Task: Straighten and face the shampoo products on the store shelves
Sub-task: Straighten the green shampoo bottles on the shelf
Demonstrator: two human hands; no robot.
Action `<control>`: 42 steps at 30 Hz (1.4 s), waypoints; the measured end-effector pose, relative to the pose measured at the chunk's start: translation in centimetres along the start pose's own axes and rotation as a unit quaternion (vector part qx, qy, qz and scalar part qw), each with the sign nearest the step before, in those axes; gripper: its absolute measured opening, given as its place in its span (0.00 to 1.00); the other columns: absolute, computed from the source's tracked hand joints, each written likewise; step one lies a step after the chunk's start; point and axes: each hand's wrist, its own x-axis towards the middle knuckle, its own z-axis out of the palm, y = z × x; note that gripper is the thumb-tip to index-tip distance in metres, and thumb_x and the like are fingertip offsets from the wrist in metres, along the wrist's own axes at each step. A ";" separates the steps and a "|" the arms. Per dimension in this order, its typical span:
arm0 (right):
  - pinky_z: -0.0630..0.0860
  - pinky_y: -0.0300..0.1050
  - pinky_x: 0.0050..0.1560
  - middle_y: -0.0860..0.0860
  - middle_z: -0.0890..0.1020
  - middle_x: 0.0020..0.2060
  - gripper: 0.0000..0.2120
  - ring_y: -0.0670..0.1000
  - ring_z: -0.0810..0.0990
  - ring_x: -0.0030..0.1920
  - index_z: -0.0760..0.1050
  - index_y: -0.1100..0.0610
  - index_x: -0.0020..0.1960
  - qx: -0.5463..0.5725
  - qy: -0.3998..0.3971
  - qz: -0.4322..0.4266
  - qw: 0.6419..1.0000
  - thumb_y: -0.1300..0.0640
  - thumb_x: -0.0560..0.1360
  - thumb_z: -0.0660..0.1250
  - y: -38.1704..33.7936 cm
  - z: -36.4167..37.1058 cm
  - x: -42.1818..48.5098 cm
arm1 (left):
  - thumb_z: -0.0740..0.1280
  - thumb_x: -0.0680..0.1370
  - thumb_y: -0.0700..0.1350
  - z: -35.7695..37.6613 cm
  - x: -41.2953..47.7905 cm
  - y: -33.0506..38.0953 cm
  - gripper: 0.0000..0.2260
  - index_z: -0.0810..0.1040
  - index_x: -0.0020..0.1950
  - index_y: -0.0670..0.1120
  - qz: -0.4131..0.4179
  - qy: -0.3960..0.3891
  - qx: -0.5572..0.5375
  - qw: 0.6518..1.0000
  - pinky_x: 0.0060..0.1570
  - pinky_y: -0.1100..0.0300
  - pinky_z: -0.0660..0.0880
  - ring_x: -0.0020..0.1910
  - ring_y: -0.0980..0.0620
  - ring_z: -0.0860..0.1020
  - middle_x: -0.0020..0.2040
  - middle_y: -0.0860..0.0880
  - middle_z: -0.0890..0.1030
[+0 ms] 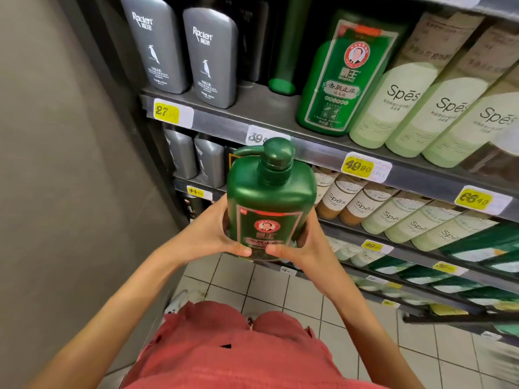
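Note:
A dark green pump bottle of shampoo (269,192) is held upright in front of the shelves, label toward me. My left hand (216,234) grips its left side and my right hand (303,245) its right side, thumbs meeting across the lower label. On the upper shelf (224,119) another green bottle of the same brand (345,80) stands facing out, and a slim green bottle (283,66) stands further back to its left. There is a bare gap on that shelf between the grey bottles and the green one.
Two grey Raclen bottles (185,49) stand at the shelf's left end. Pale green Spes bottles (421,102) fill the right of the upper shelf and the shelf below (393,214). A grey wall (56,164) is at left, with tiled floor (280,299) underfoot.

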 end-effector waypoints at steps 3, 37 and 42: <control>0.74 0.38 0.60 0.44 0.78 0.59 0.41 0.43 0.76 0.61 0.62 0.52 0.70 -0.042 -0.003 0.008 0.999 0.56 0.62 0.77 -0.9 -0.5 0.4 | 0.78 0.60 0.37 -0.3 -0.2 0.4 0.37 0.69 0.66 0.47 -0.013 -0.007 -0.018 1.000 0.57 0.63 0.74 0.60 0.56 0.77 0.59 0.52 0.79; 0.74 0.57 0.62 0.52 0.78 0.59 0.16 0.51 0.78 0.60 0.69 0.54 0.64 0.014 0.136 -0.081 0.987 0.53 0.78 0.64 -10.0 0.7 8.8 | 0.63 0.73 0.49 -4.8 5.1 9.5 0.24 0.69 0.69 0.45 0.096 0.139 0.008 0.986 0.65 0.50 0.70 0.62 0.52 0.76 0.63 0.49 0.78; 0.71 0.58 0.64 0.56 0.75 0.63 0.22 0.55 0.73 0.64 0.65 0.60 0.69 -0.077 0.180 -0.102 0.975 0.53 0.78 0.63 -11.3 0.8 11.2 | 0.62 0.78 0.36 -5.8 7.8 9.1 0.17 0.69 0.66 0.47 0.119 0.159 -0.002 0.980 0.58 0.64 0.74 0.55 0.62 0.78 0.60 0.50 0.78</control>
